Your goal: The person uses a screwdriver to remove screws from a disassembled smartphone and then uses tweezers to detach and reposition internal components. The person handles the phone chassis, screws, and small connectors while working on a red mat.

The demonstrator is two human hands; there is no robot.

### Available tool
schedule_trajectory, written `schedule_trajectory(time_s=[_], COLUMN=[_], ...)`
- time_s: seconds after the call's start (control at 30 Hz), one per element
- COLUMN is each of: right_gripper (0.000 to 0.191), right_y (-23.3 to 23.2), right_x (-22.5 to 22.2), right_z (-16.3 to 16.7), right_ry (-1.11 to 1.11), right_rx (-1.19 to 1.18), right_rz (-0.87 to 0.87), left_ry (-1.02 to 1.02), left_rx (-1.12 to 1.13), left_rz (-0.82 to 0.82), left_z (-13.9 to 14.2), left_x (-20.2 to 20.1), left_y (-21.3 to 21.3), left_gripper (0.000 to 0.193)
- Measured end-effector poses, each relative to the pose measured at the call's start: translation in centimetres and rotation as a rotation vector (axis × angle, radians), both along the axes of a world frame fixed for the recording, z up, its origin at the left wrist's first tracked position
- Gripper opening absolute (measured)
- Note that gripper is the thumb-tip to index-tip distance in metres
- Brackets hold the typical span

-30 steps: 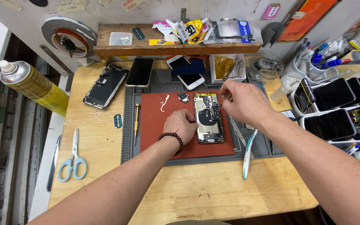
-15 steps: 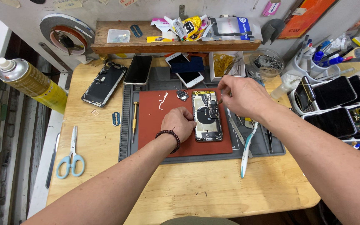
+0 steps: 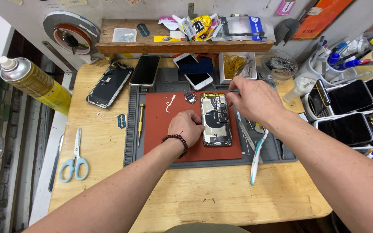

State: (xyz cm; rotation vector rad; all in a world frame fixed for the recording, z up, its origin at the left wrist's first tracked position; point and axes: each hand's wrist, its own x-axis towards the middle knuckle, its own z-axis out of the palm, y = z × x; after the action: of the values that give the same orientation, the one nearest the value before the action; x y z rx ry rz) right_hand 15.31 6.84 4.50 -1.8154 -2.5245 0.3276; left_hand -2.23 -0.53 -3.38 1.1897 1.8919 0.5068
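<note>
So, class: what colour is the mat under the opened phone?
Red-brown mat, lying on a dark grey tray; the head view shows it best.

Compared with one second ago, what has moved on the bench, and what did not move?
The right hand has moved a little up and away, from over the opened phone toward its top right corner, fingers pinched; what they hold is too small to tell. The left hand stays pressed against the phone's left edge. The phone, red mat, toothbrush and scissors lie as before.
</note>
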Motion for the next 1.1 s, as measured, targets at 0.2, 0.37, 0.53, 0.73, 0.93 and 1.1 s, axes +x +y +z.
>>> schedule_trajectory(time_s=[0.2, 0.37, 0.53, 0.73, 0.93, 1.1], right_gripper=[0.027, 0.032, 0.032, 0.03, 0.031, 0.031], right_y=[-0.1, -0.1, 0.2, 0.1, 0.0, -0.2], right_x=[0.2, 0.0, -0.3, -0.3, -1.0, -1.1], right_z=[-0.1, -0.3, -0.4, -0.2, -0.7, -1.1], right_ry=[0.028, 0.151, 0.127, 0.112, 0.18, 0.162], right_rx=[-0.029, 0.006, 0.012, -0.021, 0.002, 0.027], right_rz=[-0.015, 0.04, 0.03, 0.047, 0.062, 0.05], left_ry=[0.007, 0.0, 0.004, 0.003, 0.007, 0.002], left_rx=[0.013, 0.018, 0.032, 0.041, 0.024, 0.019], left_rz=[-0.006, -0.009, 0.0, -0.01, -0.023, -0.023], left_z=[0.0, -0.3, -0.5, -0.6, -0.3, -0.2], left_x=[0.1, 0.0, -0.1, 0.0, -0.1, 0.0], left_y=[-0.1, 0.1, 0.0, 0.0, 0.1, 0.0], left_gripper=[0.016, 0.016, 0.017, 0.016, 0.017, 0.017])
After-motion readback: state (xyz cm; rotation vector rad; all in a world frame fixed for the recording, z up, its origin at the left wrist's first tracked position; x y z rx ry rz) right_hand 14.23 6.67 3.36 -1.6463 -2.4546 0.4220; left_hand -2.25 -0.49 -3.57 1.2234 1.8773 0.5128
